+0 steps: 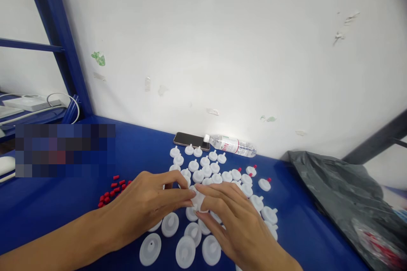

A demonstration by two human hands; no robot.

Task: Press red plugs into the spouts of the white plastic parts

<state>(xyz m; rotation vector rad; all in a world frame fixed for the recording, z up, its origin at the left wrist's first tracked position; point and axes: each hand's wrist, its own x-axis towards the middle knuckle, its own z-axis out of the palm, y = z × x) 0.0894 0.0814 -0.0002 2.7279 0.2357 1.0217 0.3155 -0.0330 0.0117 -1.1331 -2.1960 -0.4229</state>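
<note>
Above the spread of parts, a round white spout cap [199,200] is held between my hands. My left hand [149,203] pinches its left edge with thumb and fingertips. Fingers of my right hand [233,216] curl around its right side and partly hide it. Beneath and around both hands lie many more white plastic caps [193,165] with short nozzles, some upright and some with the hollow side up, like the cap [185,252] in front. Small red tips [116,177] lie loose beside my left forearm. A few caps on the right, such as this one [264,184], carry a red tip.
A phone [190,140] and a clear water bottle [238,145] lie along the wall behind the caps. On the right a dark grey plastic bag [337,194] covers the blue table [127,139], with a clear bag of red pieces [378,241] on it. Blue frame posts stand left.
</note>
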